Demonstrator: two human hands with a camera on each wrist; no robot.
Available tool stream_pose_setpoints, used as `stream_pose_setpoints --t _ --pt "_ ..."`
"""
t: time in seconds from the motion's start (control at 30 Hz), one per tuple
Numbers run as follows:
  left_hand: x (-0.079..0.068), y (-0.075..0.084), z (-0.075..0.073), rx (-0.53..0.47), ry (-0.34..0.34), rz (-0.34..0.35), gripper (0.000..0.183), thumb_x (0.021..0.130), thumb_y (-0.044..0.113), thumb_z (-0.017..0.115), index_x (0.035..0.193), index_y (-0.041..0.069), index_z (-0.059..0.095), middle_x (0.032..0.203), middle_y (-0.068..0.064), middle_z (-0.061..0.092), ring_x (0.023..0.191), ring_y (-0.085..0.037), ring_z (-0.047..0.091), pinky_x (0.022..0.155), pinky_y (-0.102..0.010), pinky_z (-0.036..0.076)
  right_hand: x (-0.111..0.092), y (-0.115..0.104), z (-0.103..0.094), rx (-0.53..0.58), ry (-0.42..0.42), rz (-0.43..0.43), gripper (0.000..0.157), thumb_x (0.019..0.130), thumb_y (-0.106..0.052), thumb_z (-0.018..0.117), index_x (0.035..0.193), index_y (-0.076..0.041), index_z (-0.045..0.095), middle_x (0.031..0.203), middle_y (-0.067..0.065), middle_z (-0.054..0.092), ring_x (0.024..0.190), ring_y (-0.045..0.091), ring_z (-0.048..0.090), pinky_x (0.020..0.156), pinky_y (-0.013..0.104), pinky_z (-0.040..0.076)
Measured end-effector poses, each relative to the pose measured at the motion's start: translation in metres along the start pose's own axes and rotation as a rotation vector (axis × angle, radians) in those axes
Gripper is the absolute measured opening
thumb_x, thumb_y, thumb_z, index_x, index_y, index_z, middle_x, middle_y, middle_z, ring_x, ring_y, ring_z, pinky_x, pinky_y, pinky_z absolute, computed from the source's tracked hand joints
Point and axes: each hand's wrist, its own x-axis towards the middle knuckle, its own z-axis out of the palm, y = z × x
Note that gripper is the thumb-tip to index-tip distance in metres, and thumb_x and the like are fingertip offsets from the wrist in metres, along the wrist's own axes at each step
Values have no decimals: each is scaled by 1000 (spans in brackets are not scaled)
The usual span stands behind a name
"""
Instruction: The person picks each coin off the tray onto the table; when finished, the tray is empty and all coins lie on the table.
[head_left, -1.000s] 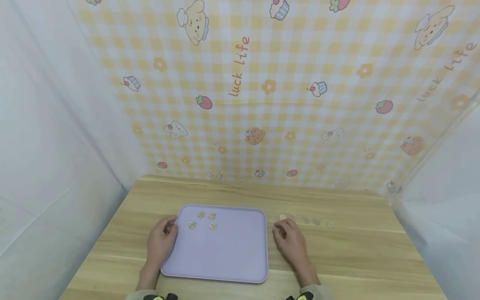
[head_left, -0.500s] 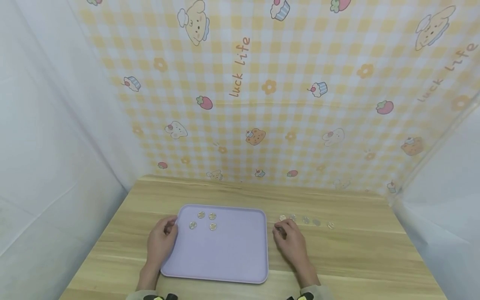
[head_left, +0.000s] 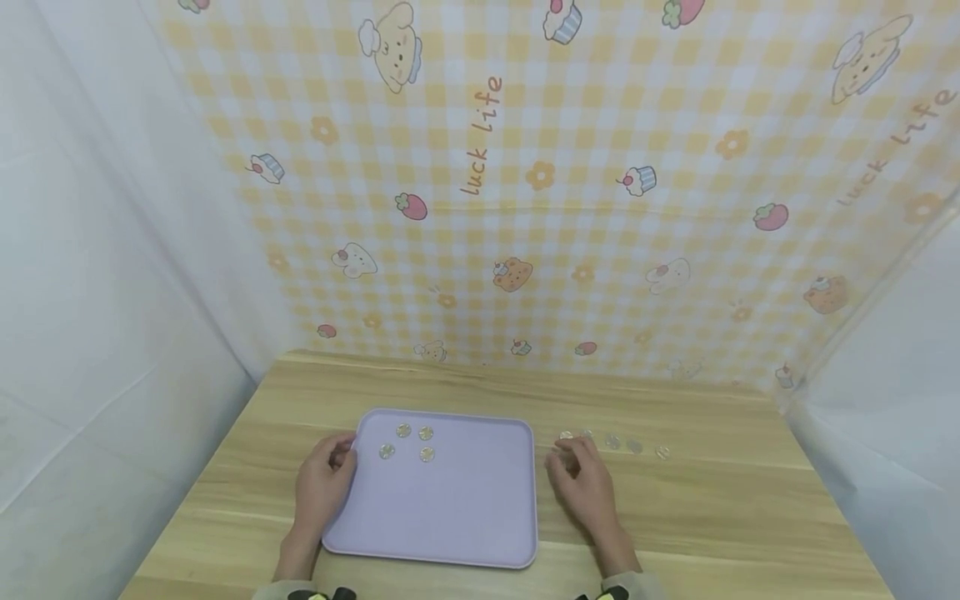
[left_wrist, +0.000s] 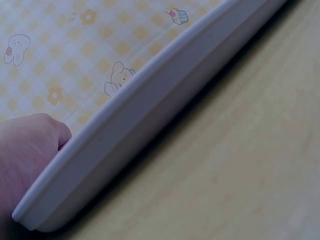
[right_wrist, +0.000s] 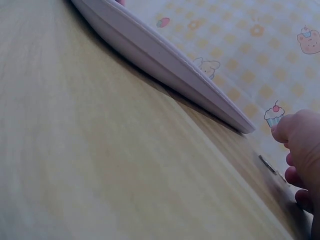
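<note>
My left hand (head_left: 324, 479) lies at the left edge of the lilac tray (head_left: 465, 517), fingers loosely curled, touching its rim. Four or so gold-toned coins (head_left: 426, 433) lie flat in the tray's far left part. Right of the tray, my right hand (head_left: 583, 483) rests low over the table with loosely bent fingers. A coin (head_left: 566, 435) lies just beyond its fingertips, seen edge-on in the right wrist view as a thin dark coin (right_wrist: 267, 164). I see nothing held in the right hand. The left fingertips are partly hidden behind the tray wall in the left wrist view.
More silver-looking coins (head_left: 634, 447) run in a loose row to the right along the wooden table (head_left: 712, 508). A yellow checked cloth (head_left: 577, 225) with cartoon prints hangs behind the table. White sheets (head_left: 97, 292) hang at both sides.
The scene shifts very slightly with the head. The right fingers appear to spread a little; both hands stay in place, and the coins and tray remain where they were.
</note>
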Motion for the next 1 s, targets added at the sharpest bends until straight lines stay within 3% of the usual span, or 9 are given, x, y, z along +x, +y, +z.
stream_pose_setpoints --t 0.33,0.6,0.77,1.0 --pt "-1 -2 -2 -8 5 -6 28 93 8 64 121 7 67 101 -8 70 82 -13 58 68 -19 50 0 -5 2 105 32 -53 17 87 -12 76 104 -11 72 92 -6 60 74 5 52 66 21 48" --pt "-2 -2 1 -21 -7 -11 29 93 9 64 122 8 67 102 -8 71 83 -14 59 69 -19 50 1 -22 7 257 -39 -105 15 87 -8 75 102 -9 71 87 0 63 76 6 56 65 21 50" --pt "-4 -1 1 -19 -19 -25 30 93 9 63 123 7 66 104 -9 70 84 -15 60 68 -19 50 5 -39 13 210 -75 -124 22 83 -7 78 104 -4 71 97 1 63 81 13 57 69 22 51" --pt "-1 0 0 -11 -5 -6 29 93 9 64 121 8 67 101 -8 70 81 -13 59 67 -19 50 16 -61 26 150 -162 -165 33 83 -14 78 114 -6 68 112 2 63 93 15 59 77 25 52"
